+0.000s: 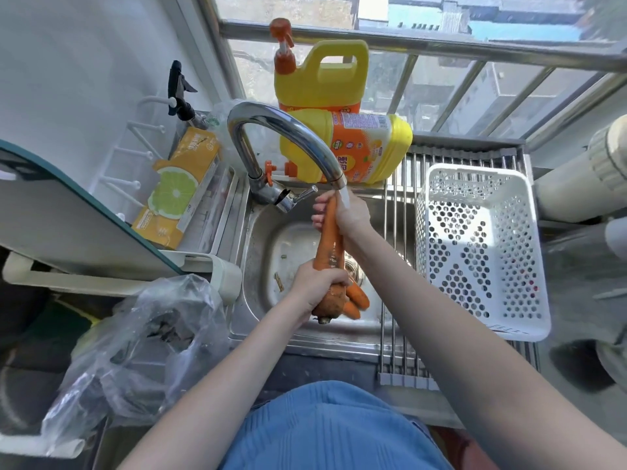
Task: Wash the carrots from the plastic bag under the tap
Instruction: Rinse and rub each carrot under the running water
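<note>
— Both hands on it now: my left hand [320, 286] grips the fat near end of the carrot [330, 245], my right hand [342, 212] curls round the thin far tip under the tap [288, 144].

— Which way does it lie?

— Long axis near to far, over the sink [258, 232]. Two more carrots [356, 298] wait just right of my left fist, so that hand's nearer.
</note>
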The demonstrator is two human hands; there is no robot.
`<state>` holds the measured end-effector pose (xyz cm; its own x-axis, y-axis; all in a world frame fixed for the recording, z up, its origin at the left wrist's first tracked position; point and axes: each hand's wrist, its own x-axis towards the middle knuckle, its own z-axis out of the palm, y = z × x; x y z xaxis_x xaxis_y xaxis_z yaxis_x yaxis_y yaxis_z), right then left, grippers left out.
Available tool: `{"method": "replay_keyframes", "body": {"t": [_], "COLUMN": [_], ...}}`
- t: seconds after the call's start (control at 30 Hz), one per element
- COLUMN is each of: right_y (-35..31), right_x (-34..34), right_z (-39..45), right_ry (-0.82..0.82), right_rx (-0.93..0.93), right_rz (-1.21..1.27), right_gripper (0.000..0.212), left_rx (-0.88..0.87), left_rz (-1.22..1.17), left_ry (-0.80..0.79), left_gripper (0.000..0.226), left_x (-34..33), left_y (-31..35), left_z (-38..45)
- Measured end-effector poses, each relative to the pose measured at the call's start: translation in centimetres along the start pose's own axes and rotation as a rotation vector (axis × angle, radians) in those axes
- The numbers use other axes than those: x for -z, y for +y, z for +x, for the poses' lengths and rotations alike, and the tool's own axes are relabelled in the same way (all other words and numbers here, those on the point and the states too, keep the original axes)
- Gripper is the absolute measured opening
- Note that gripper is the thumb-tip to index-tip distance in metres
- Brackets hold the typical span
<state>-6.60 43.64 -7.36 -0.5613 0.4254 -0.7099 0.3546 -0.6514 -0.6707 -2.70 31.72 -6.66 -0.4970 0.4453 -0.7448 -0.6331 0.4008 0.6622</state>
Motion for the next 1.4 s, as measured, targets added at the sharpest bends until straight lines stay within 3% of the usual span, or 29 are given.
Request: {"method": "replay_keyframes", "body": {"t": [0.1,0.17,0.3,0.43,0.57,0.67,0.77,0.83,0.87,0.93,1.0,1.07,1.23,1.33,1.4], "right_y": [0.5,0.7,0.8,1.0,0.0,-0.8,-0.7,-0.4,-0.2,0.0,0.1,-0.9,-1.9,-1.2,0.4], "right_x": [0.6,1.3,1.9,0.9,0.4,0.9,1.3,1.4,1.5,2.2,1.6,0.9,-1.0,-1.3,-0.8], "right_z": [0.1,-0.2,-0.8,-0.7,-0.4,-0.5,-0.2,-0.4,-0.4,-0.7,-0.1,0.2,-0.8,-1.4,-1.4], "right_ry": [0.074,0.041,-0.047,0.006,0.011,-0.133,-0.317,-0.615,-0.732,-0.794,-0.744,-0.514,-0.066,0.084,0.142], "right_rx": [-0.083,-0.102,-0.15,-0.072,-0.148,-0.235,-0.239,-0.277,-0.244,-0.248,-0.274,-0.273,0.006,0.028,0.185], "right_rz": [0.095,0.098,0.043,0.039,0.018,-0.003,0.116,0.298,0.367,0.361,0.324,0.277,0.024,0.053,-0.076], "right_gripper": [0.047,0.039,0.055,0.048,0.053,0.058,0.063,0.059,0.05,0.042,0.054,0.062,0.05,0.054,0.04], "left_rx": [0.007,-0.011,-0.026,-0.074,-0.076,0.038,0.21,0.239,0.234,0.218,0.223,0.223,0.035,-0.085,-0.11], "left_rz": [0.029,0.083,0.158,0.201,0.162,0.035,-0.227,-0.467,-0.521,-0.504,-0.404,-0.311,-0.125,0.208,0.34], "left_ry": [0.021,0.042,0.057,0.075,0.068,-0.102,-0.436,-0.665,-0.722,-0.717,-0.589,-0.417,-0.087,0.142,0.167], "left_gripper": [0.016,0.024,0.026,0.018,0.019,0.029,0.039,0.045,0.046,0.051,0.05,0.041,0.015,0.021,0.024], "left_x": [0.4,0.8,1.1,0.6,0.2,0.7,1.4,1.8,1.8,1.5,1.3,1.2,0.2,0.4,0.6], "left_y": [-0.4,-0.8,-1.1,-1.0,-1.0,-0.5,0.0,0.0,0.0,0.2,0.6,1.3,2.8,2.3,2.1], "left_z": [0.1,0.4,0.8,0.6,0.1,-0.4,-1.2,-1.4,-1.6,-1.7,-1.6,-1.7,-1.9,-0.7,-0.8]}}
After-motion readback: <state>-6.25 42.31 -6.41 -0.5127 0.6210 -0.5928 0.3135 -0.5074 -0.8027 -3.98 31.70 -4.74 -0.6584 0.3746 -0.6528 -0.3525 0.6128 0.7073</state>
